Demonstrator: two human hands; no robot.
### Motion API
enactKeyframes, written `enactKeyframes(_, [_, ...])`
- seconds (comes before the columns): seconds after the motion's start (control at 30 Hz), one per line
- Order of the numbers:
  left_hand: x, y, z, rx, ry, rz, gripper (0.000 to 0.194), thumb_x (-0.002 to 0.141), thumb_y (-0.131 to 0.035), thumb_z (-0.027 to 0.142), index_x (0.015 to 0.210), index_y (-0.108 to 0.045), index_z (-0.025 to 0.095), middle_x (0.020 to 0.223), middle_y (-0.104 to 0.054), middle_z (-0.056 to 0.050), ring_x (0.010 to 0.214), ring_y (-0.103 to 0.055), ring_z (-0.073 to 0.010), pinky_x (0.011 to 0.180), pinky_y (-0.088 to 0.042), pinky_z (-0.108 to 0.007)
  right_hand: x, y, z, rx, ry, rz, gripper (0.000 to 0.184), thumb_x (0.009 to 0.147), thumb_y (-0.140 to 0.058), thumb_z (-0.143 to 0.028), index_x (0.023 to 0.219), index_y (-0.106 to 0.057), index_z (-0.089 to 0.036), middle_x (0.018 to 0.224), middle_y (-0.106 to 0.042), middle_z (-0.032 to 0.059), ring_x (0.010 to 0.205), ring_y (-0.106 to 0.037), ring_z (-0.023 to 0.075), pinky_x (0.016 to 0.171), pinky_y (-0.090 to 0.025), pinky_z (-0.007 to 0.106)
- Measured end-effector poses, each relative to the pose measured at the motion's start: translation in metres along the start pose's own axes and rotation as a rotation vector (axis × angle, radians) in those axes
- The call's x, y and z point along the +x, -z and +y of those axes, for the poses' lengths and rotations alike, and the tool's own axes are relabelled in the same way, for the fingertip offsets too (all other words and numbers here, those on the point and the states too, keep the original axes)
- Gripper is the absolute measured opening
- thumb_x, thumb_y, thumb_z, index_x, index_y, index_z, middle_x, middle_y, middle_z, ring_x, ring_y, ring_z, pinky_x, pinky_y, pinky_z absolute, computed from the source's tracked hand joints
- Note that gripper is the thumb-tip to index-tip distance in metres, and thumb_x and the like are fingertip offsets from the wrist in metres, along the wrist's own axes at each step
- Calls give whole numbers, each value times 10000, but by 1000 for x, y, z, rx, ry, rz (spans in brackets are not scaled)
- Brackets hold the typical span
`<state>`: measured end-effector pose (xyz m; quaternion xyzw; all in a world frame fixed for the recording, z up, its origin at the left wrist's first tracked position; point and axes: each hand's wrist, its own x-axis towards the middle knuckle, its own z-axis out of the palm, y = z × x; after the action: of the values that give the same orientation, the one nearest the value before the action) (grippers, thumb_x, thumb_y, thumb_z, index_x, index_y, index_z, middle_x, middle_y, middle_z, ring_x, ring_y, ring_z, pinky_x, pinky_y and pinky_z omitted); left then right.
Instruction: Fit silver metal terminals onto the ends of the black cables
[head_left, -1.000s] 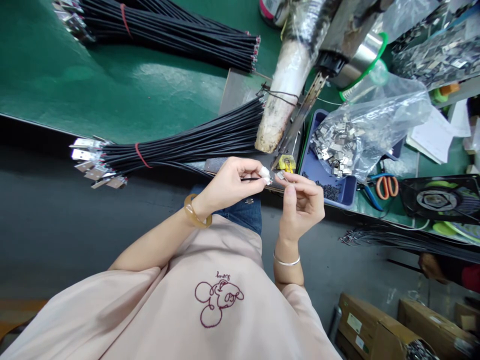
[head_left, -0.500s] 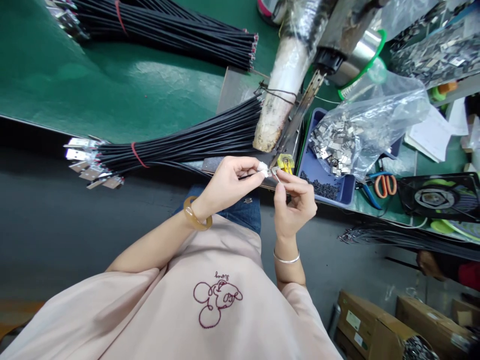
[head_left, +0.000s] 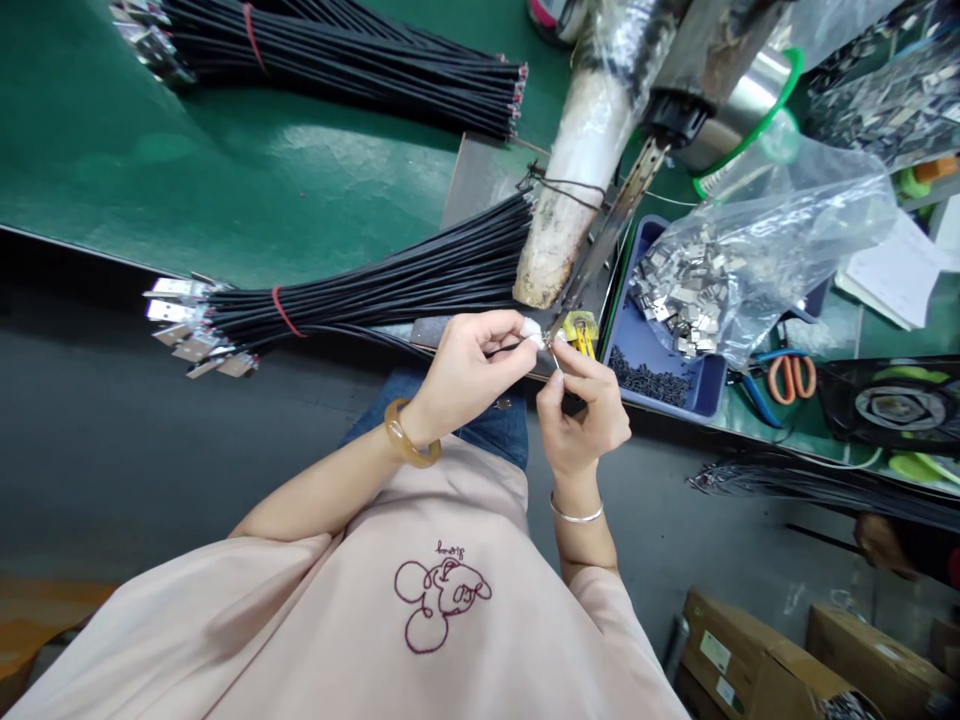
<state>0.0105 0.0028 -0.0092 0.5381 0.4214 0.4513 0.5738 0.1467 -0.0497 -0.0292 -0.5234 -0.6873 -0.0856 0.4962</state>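
Note:
My left hand (head_left: pixel 476 360) is closed in a pinch on the end of a black cable (head_left: pixel 510 347), with white wrapping at its fingertips. Close beside it, my right hand (head_left: pixel 581 415) pinches a thin silvery wire (head_left: pixel 556 358) between thumb and fingers. The two sets of fingertips nearly meet under the metal tip of a soldering iron (head_left: pixel 611 220). A small connector may be between them, too hidden to tell. Just behind the hands lies a bundle of black cables (head_left: pixel 390 270) with metal plugs (head_left: pixel 180 310) at its left end. A yellow piece (head_left: pixel 583 332) sits right of the fingertips.
A white tube (head_left: pixel 566 190) slants down over the bench. To the right stand a blue tray (head_left: pixel 709 395) with metal shells (head_left: pixel 694 290), orange-handled pliers (head_left: pixel 791 378) and a black fan (head_left: pixel 877 405). Another cable bundle (head_left: pixel 360 70) lies behind. Cardboard boxes (head_left: pixel 742 640) and another person's hand (head_left: pixel 885 545) are lower right.
The whole view has shifted slightly, so the bench things appear further right. My right fingertips have come a little nearer to the left ones; both pinches stay closed.

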Motion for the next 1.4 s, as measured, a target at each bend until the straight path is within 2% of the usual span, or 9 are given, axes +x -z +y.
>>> enactKeyframes(0.3, [-4,-1,3,9,19,16,151,813,-667,235,685,-630,164,637,-601,0,587,-532,-96,562,-458,-212,5,4,-3,-66,69,-39,193,834,-689,-77,899,-579,-221,1045,-810,78,914,-790,164,785,-641,246])
enactKeyframes(0.47, [-4,-1,3,19,30,2,135,804,-655,221,688,-623,160,639,-610,3,587,-536,-94,565,-448,-210,5,4,-2,-87,78,-35,180,862,-670,-95,897,-569,-240,1030,-813,48,890,-792,156,764,-645,248])
enactKeyframes(0.8, [-5,-2,3,43,-6,13,142,793,-612,169,654,-588,151,570,-463,36,520,-363,-58,486,-293,-204,4,4,-7,-126,73,-37,154,867,-670,-111,885,-571,-228,1038,-811,67,900,-790,158,783,-648,249])
enactKeyframes(0.97, [-7,-2,0,73,-5,-2,183,800,-596,180,625,-551,148,568,-443,34,525,-341,-58,486,-275,-212,3,4,-6,-96,102,-34,157,855,-659,-80,883,-575,-209,1009,-811,101,909,-788,159,805,-640,235])
enactKeyframes(1.27, [-8,2,2,55,12,-63,158,810,-596,205,666,-600,140,590,-511,16,537,-400,-69,498,-319,-204,5,10,-7,-93,74,-15,199,831,-716,-78,936,-615,-215,976,-814,44,844,-789,142,769,-633,214])
enactKeyframes(1.33, [-8,3,3,63,15,-81,148,814,-605,209,690,-635,134,606,-545,9,550,-430,-73,511,-347,-200,7,13,-7,-40,30,6,210,824,-721,-66,938,-631,-217,944,-807,28,836,-785,145,779,-637,234])
enactKeyframes(1.4, [-9,5,5,74,6,-97,140,818,-617,209,718,-670,126,640,-582,0,572,-458,-76,524,-367,-195,9,15,-8,46,-70,14,177,844,-703,-75,915,-640,-224,934,-798,17,865,-780,154,774,-645,263])
